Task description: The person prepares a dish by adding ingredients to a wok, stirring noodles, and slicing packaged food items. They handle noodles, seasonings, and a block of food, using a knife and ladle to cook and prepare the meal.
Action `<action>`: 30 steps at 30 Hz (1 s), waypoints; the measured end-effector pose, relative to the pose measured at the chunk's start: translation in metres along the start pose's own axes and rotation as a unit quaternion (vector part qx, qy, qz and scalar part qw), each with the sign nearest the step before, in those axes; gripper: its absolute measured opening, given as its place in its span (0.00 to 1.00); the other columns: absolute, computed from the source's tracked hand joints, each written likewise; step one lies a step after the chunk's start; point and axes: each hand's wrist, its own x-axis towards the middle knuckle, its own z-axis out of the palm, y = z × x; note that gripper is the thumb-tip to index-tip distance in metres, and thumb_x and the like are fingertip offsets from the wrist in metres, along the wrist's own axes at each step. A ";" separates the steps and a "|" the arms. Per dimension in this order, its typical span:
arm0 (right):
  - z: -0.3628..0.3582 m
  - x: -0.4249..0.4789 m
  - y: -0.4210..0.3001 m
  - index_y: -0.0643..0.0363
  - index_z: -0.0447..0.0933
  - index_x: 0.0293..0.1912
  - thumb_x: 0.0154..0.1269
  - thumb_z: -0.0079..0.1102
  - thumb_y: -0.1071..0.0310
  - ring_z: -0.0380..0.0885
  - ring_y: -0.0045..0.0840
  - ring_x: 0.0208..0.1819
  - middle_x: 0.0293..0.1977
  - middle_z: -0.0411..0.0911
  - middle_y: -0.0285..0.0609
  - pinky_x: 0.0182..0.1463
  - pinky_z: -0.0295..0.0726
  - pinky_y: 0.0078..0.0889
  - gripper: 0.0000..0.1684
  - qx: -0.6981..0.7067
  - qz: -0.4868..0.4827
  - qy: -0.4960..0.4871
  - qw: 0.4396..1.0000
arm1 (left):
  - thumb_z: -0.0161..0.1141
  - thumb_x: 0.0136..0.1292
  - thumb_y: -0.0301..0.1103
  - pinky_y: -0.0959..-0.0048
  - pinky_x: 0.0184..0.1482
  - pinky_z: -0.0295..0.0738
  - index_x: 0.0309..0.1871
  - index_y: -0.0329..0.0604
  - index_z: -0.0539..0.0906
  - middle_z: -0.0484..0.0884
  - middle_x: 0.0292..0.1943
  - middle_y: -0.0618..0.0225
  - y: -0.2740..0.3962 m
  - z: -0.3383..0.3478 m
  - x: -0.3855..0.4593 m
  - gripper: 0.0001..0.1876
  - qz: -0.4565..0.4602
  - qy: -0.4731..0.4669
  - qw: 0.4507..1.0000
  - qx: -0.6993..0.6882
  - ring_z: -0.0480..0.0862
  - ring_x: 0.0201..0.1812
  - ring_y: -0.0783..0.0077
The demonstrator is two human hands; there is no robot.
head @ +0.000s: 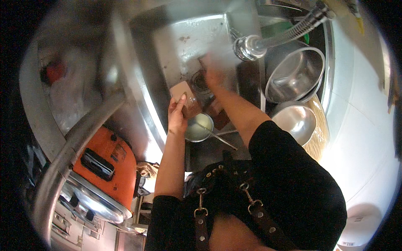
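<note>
Over a stainless steel sink [201, 25], my left hand [178, 109] grips a pale, squarish container [186, 97], its thumb lying on the flat side. My right hand [214, 73] is blurred near the drain [200, 81], beneath the sprayer head; a small dark edge shows at its fingers, and what it holds, if anything, is unclear. Just below the left hand's container sits a metal bowl [198, 128] with pale liquid and a long metal utensil [221, 140] leaning in it. A reddish-brown block-like object [218, 116] lies beside the bowl, under the right forearm.
A chrome spray faucet head [250, 47] on a spring hose hangs above the sink. Metal bowls [295, 75] and a smaller bowl [296, 122] stand at the right, by a bundle of thin sticks [318, 128]. An orange appliance [108, 163] lies beyond a metal pipe [75, 141] at left.
</note>
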 end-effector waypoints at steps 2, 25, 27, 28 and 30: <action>-0.012 0.000 0.009 0.60 0.69 0.55 0.62 0.49 0.57 0.68 0.49 0.55 0.55 0.68 0.56 0.61 0.61 0.52 0.24 0.038 -0.021 -0.001 0.999 | 0.62 0.61 0.33 0.72 0.50 0.72 0.52 0.46 0.75 0.79 0.47 0.72 -0.003 0.003 0.001 0.16 0.004 -0.021 1.000 -0.010 0.77 0.48 0.73; -0.190 -0.009 -0.025 0.60 0.68 0.57 0.63 0.54 0.54 0.75 0.34 0.50 0.50 0.74 0.45 0.54 0.74 0.38 0.27 0.828 0.234 -0.144 0.489 | 0.64 0.59 0.33 0.70 0.49 0.73 0.50 0.43 0.75 0.78 0.46 0.68 0.019 0.086 0.019 0.17 0.089 -0.066 0.993 0.026 0.77 0.47 0.70; -0.197 -0.012 -0.028 0.60 0.68 0.57 0.62 0.57 0.54 0.75 0.36 0.51 0.51 0.74 0.46 0.55 0.72 0.40 0.29 0.727 0.163 -0.103 0.659 | 0.64 0.59 0.34 0.69 0.50 0.72 0.51 0.43 0.74 0.77 0.47 0.67 0.017 0.099 0.013 0.18 0.100 -0.073 0.992 0.022 0.77 0.48 0.69; -0.201 -0.015 -0.030 0.60 0.67 0.57 0.61 0.57 0.53 0.74 0.37 0.51 0.51 0.74 0.48 0.56 0.71 0.40 0.30 0.620 0.097 -0.081 0.775 | 0.64 0.59 0.35 0.69 0.51 0.72 0.52 0.43 0.73 0.77 0.48 0.66 0.020 0.111 0.005 0.19 0.095 -0.074 0.993 0.014 0.76 0.49 0.69; -0.202 -0.020 -0.040 0.63 0.67 0.57 0.56 0.61 0.54 0.72 0.43 0.52 0.51 0.73 0.55 0.58 0.68 0.42 0.34 0.335 -0.029 0.037 0.941 | 0.63 0.60 0.39 0.69 0.54 0.69 0.56 0.44 0.69 0.74 0.52 0.65 0.022 0.124 0.000 0.24 0.071 -0.092 0.993 -0.010 0.74 0.52 0.69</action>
